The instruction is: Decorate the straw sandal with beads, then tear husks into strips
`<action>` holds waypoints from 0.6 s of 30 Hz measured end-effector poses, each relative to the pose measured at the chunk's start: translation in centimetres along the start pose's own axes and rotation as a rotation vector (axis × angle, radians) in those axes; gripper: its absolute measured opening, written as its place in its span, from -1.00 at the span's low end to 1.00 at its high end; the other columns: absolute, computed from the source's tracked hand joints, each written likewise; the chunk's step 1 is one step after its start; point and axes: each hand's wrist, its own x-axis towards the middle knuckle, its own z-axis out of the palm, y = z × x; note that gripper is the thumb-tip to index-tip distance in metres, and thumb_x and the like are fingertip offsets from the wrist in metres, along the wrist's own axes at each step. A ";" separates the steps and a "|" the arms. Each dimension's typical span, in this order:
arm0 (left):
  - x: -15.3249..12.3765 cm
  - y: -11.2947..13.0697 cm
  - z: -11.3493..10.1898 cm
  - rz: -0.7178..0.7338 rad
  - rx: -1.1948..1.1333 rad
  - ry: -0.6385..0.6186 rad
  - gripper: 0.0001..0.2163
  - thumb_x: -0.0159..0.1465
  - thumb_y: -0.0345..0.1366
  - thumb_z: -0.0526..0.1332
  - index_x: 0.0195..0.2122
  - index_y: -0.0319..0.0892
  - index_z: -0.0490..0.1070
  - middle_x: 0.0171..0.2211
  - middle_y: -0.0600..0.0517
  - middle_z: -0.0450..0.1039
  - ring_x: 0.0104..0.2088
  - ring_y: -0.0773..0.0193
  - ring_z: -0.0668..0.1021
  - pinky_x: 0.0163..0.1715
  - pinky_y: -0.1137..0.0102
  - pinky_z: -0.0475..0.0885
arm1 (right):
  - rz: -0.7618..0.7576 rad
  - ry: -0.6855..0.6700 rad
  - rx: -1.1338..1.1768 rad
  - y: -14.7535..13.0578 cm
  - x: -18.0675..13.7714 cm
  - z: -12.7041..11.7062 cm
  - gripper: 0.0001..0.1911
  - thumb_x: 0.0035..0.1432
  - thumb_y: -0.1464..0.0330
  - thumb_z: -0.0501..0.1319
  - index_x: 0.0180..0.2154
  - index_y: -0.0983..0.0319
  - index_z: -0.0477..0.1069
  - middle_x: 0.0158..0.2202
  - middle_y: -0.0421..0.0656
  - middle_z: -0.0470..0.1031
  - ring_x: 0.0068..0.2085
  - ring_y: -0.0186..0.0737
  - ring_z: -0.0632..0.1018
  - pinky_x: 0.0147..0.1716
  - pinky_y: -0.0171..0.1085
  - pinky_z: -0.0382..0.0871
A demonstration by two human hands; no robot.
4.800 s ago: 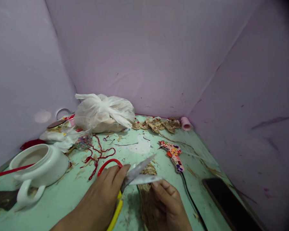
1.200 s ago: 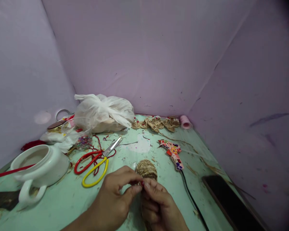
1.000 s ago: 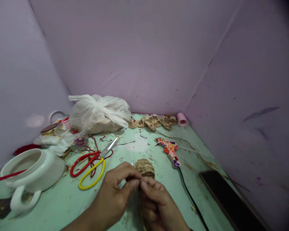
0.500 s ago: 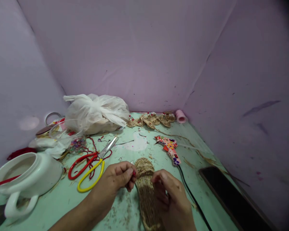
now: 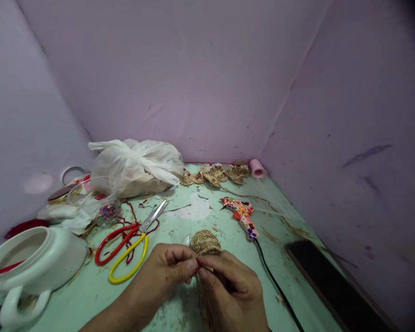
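Observation:
My left hand (image 5: 171,268) is closed in a pinch on a small red piece (image 5: 198,267), too small to tell its kind. The fingertips of my right hand (image 5: 235,286) are pinched together at the same red piece, meeting the left fingertips. Below both hands lies a slipper-shaped item of coiled jute rope (image 5: 204,240); its rounded end shows beyond my fingers, and my right hand covers much of the rest. Scissors (image 5: 138,237) with one red and one yellow handle lie spread to the left, over red yarn (image 5: 129,256).
A patterned glue gun (image 5: 241,213) with a black cord lies to the right, near a dark phone (image 5: 327,276). At left stands a white handled pot (image 5: 64,258). Along the back are a tied plastic bag (image 5: 138,161), beaded jute pieces (image 5: 216,174) and a pink spool (image 5: 257,169).
My right hand has moved left, and its fingers have closed at the red piece held by my left hand. The view has shifted slightly.

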 end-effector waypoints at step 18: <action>-0.1 0.3 0.0 -0.058 0.060 0.112 -0.79 -0.08 -0.20 0.28 -0.58 -0.28 0.41 -0.65 0.11 0.29 -0.59 0.44 0.25 -0.55 0.49 0.12 | 0.246 -0.092 -0.012 -0.2 0.6 -0.5 -0.92 -0.12 0.40 0.26 -0.47 0.24 0.52 -0.68 -0.31 0.20 -0.63 -0.44 0.22 -0.65 -0.43 0.11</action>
